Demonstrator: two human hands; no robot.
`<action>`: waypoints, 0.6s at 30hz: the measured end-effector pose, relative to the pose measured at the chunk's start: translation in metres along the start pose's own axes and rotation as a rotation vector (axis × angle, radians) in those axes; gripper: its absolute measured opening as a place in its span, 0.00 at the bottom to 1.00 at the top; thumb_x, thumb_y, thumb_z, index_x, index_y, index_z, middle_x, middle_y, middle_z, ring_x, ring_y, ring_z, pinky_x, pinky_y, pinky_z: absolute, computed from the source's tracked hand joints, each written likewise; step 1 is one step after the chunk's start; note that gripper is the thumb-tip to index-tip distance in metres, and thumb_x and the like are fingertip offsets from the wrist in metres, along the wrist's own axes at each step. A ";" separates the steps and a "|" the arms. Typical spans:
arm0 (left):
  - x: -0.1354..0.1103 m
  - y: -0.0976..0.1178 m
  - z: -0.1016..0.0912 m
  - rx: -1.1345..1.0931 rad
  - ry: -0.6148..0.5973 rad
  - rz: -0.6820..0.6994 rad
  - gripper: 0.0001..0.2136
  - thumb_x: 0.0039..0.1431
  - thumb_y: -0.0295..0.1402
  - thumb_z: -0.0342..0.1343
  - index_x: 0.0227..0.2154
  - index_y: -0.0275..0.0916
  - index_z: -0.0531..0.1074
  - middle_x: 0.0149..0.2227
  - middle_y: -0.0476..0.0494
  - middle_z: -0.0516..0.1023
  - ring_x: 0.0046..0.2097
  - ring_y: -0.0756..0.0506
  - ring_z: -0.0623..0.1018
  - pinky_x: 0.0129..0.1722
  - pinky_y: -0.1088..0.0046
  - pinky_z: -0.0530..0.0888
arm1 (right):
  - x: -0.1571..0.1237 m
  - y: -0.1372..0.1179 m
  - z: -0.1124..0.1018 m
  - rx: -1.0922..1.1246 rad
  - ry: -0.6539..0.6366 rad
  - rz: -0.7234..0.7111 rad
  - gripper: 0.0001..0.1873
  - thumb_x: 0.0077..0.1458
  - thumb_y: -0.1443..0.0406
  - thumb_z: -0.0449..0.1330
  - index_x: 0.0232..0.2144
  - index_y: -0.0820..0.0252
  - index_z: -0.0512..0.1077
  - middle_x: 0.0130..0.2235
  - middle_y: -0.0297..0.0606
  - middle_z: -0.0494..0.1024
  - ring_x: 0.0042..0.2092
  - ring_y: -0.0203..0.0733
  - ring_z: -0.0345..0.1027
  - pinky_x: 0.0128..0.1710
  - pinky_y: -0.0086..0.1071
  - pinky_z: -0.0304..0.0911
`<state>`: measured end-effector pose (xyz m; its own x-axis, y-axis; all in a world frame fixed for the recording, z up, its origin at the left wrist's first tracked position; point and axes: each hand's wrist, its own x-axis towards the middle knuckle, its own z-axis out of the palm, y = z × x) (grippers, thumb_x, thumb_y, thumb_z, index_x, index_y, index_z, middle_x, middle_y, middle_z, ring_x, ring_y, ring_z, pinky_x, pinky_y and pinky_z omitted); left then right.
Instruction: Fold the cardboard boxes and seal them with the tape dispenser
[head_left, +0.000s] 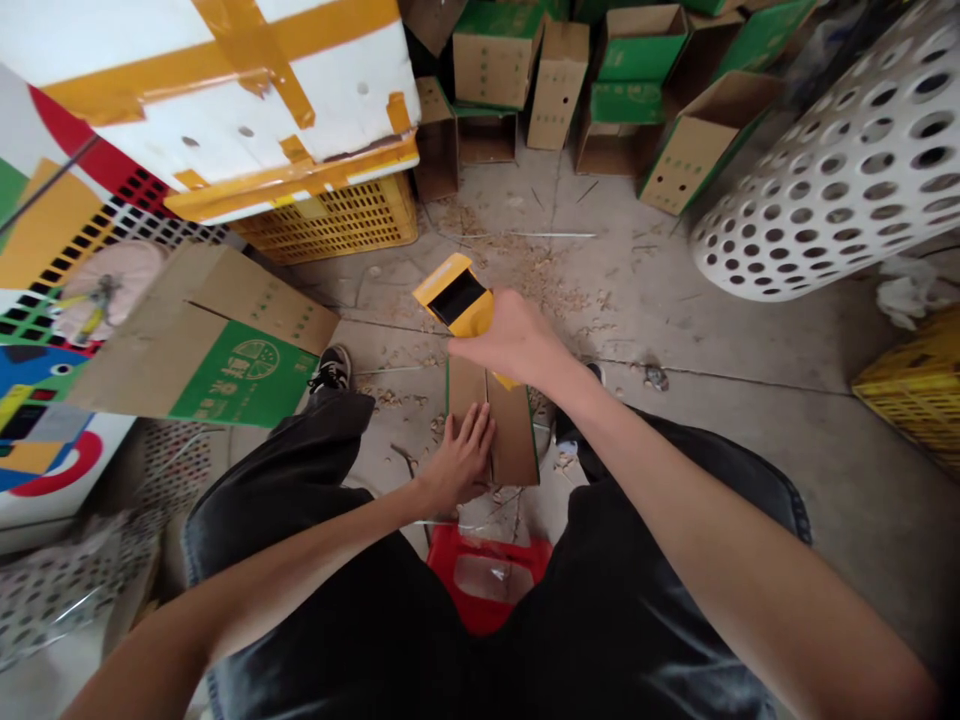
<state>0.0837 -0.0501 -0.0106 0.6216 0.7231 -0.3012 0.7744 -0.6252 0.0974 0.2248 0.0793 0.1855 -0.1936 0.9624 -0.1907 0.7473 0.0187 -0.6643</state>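
A small brown cardboard box (516, 440) with green edges lies on the floor between my legs, a seam running along its top. My left hand (459, 455) lies on the box top, left of the seam, fingers stretched out. Over the box's far end, my right hand (514, 335) is closed round a yellow hand tool (472, 312) with a dark rectangular opening; its exact kind is unclear. Part of the tool's yellow near end shows below my hand, close to the seam; whether it touches the cardboard is hidden.
A red plastic stool (487, 575) shows between my thighs. A brown-and-green carton (225, 345) stands left. Beyond it are a yellow crate (337, 222) and taped white foam box (337, 120). Several open cartons (495, 65) lie ahead; a white perforated basket (810, 200) leans right.
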 end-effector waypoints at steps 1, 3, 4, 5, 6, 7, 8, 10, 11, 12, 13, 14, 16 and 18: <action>0.002 -0.006 -0.006 -0.042 0.018 -0.002 0.48 0.55 0.49 0.63 0.71 0.31 0.49 0.74 0.23 0.41 0.74 0.24 0.44 0.66 0.34 0.55 | 0.000 0.000 -0.001 0.002 -0.002 0.000 0.17 0.45 0.58 0.67 0.37 0.60 0.75 0.32 0.41 0.77 0.37 0.48 0.74 0.36 0.38 0.68; 0.008 -0.022 -0.020 -0.128 0.084 -0.025 0.41 0.61 0.46 0.59 0.71 0.35 0.50 0.73 0.27 0.48 0.73 0.26 0.50 0.66 0.38 0.58 | -0.001 0.000 -0.003 0.011 -0.015 -0.001 0.16 0.46 0.58 0.66 0.37 0.60 0.75 0.34 0.42 0.78 0.38 0.48 0.74 0.37 0.37 0.68; 0.011 -0.031 -0.027 -0.170 0.131 -0.041 0.37 0.64 0.45 0.56 0.71 0.36 0.52 0.72 0.28 0.52 0.72 0.28 0.53 0.66 0.41 0.60 | -0.001 0.000 -0.004 0.015 -0.018 0.001 0.16 0.46 0.58 0.66 0.37 0.60 0.75 0.34 0.42 0.78 0.38 0.48 0.74 0.37 0.37 0.67; 0.015 -0.040 -0.033 -0.213 0.188 -0.059 0.34 0.66 0.44 0.54 0.70 0.37 0.53 0.71 0.30 0.56 0.72 0.30 0.56 0.66 0.44 0.63 | 0.000 0.000 -0.005 0.018 -0.014 0.005 0.17 0.46 0.57 0.66 0.37 0.61 0.75 0.35 0.42 0.78 0.39 0.48 0.74 0.37 0.36 0.67; 0.019 -0.050 -0.038 -0.252 0.251 -0.076 0.30 0.68 0.43 0.52 0.69 0.38 0.56 0.70 0.31 0.60 0.71 0.32 0.59 0.66 0.47 0.64 | 0.000 0.001 -0.006 0.019 -0.005 0.010 0.17 0.46 0.57 0.66 0.37 0.61 0.75 0.35 0.42 0.78 0.39 0.48 0.74 0.38 0.36 0.67; 0.023 -0.059 -0.042 -0.282 0.311 -0.094 0.28 0.70 0.42 0.50 0.68 0.38 0.58 0.68 0.32 0.63 0.69 0.34 0.62 0.65 0.50 0.66 | 0.000 0.002 -0.006 0.022 0.006 0.013 0.17 0.46 0.57 0.66 0.37 0.61 0.75 0.35 0.42 0.78 0.39 0.48 0.74 0.38 0.37 0.67; 0.027 -0.066 -0.046 -0.301 0.363 -0.114 0.25 0.71 0.41 0.48 0.67 0.39 0.60 0.67 0.33 0.65 0.68 0.36 0.63 0.65 0.52 0.66 | 0.001 0.002 -0.007 0.027 0.018 0.013 0.17 0.46 0.57 0.66 0.37 0.61 0.74 0.34 0.42 0.77 0.40 0.48 0.74 0.38 0.37 0.68; 0.032 -0.077 -0.050 -0.292 0.415 -0.156 0.22 0.72 0.39 0.46 0.65 0.42 0.62 0.66 0.35 0.66 0.67 0.37 0.65 0.64 0.54 0.68 | 0.002 0.004 -0.007 0.042 0.043 0.007 0.17 0.46 0.57 0.66 0.37 0.60 0.74 0.34 0.41 0.76 0.40 0.49 0.73 0.39 0.38 0.68; 0.034 -0.079 -0.052 -0.266 0.415 -0.177 0.22 0.71 0.39 0.47 0.66 0.42 0.62 0.66 0.36 0.66 0.67 0.37 0.65 0.64 0.53 0.68 | 0.003 0.005 -0.007 0.051 0.056 0.006 0.17 0.46 0.58 0.66 0.37 0.60 0.73 0.33 0.41 0.76 0.40 0.49 0.73 0.39 0.38 0.68; 0.035 -0.080 -0.054 -0.228 0.404 -0.193 0.24 0.70 0.39 0.49 0.66 0.42 0.61 0.67 0.35 0.65 0.68 0.35 0.64 0.64 0.51 0.67 | 0.004 0.006 -0.007 0.060 0.069 0.007 0.17 0.45 0.58 0.66 0.37 0.59 0.73 0.33 0.41 0.76 0.40 0.49 0.73 0.39 0.39 0.68; 0.035 -0.078 -0.055 -0.186 0.388 -0.202 0.26 0.69 0.40 0.52 0.67 0.42 0.60 0.67 0.34 0.64 0.68 0.34 0.63 0.64 0.49 0.66 | 0.004 0.007 -0.007 0.067 0.080 0.008 0.17 0.45 0.57 0.67 0.37 0.59 0.73 0.33 0.41 0.75 0.39 0.49 0.73 0.39 0.39 0.68; 0.035 -0.075 -0.057 -0.145 0.372 -0.202 0.28 0.67 0.41 0.54 0.67 0.42 0.59 0.68 0.33 0.63 0.69 0.32 0.61 0.65 0.46 0.63 | 0.004 0.008 -0.008 0.072 0.089 0.006 0.17 0.45 0.57 0.67 0.37 0.59 0.72 0.33 0.40 0.75 0.39 0.49 0.72 0.39 0.39 0.68; 0.036 -0.066 -0.058 -0.083 0.351 -0.181 0.33 0.64 0.43 0.58 0.68 0.38 0.57 0.69 0.30 0.60 0.71 0.30 0.57 0.69 0.42 0.55 | 0.004 0.009 -0.008 0.080 0.097 -0.014 0.17 0.46 0.57 0.66 0.37 0.58 0.72 0.33 0.40 0.75 0.40 0.49 0.72 0.39 0.40 0.68; 0.037 -0.057 -0.058 -0.058 0.336 -0.161 0.38 0.61 0.45 0.61 0.69 0.34 0.55 0.70 0.27 0.58 0.72 0.29 0.54 0.71 0.41 0.48 | 0.003 0.009 -0.008 0.080 0.096 -0.051 0.17 0.47 0.57 0.66 0.38 0.58 0.71 0.34 0.41 0.74 0.41 0.49 0.72 0.39 0.40 0.68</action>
<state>0.0692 0.0293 0.0275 0.4881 0.8727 0.0101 0.8646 -0.4851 0.1310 0.2361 0.0850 0.1849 -0.1654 0.9823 -0.0875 0.6840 0.0504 -0.7277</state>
